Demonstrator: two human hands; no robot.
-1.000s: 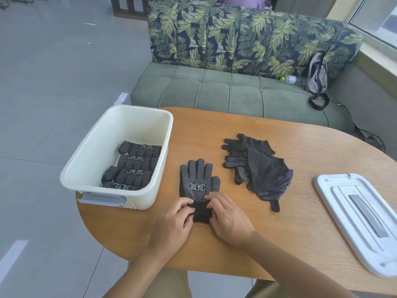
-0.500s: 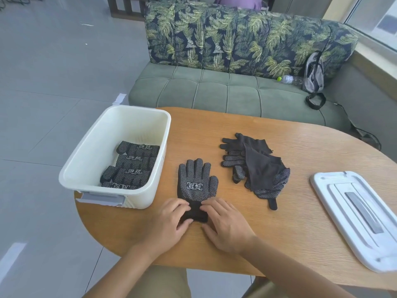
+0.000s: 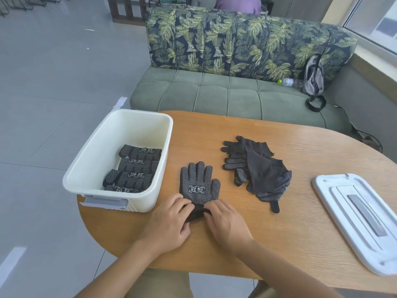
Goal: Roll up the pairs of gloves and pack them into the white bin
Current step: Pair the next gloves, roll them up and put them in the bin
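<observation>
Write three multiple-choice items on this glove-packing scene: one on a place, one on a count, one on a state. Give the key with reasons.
1. Where is the flat white plastic lid?
A. on the white plastic bin
B. on the round wooden table, right side
C. on the green sofa

2. How many hands touch the flat black dotted glove pair?
A. none
B. one
C. two

3. The white plastic bin is:
A. uncovered, holding rolled gloves
B. closed
C. tipped over

Key: B, the lid lies on the table; C, left hand and right hand grip its cuff; A, rolled gloves show inside.

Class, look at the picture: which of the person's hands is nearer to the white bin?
Left. The left hand grips the glove cuff just beside the white bin; the right hand grips the cuff's far side.
</observation>
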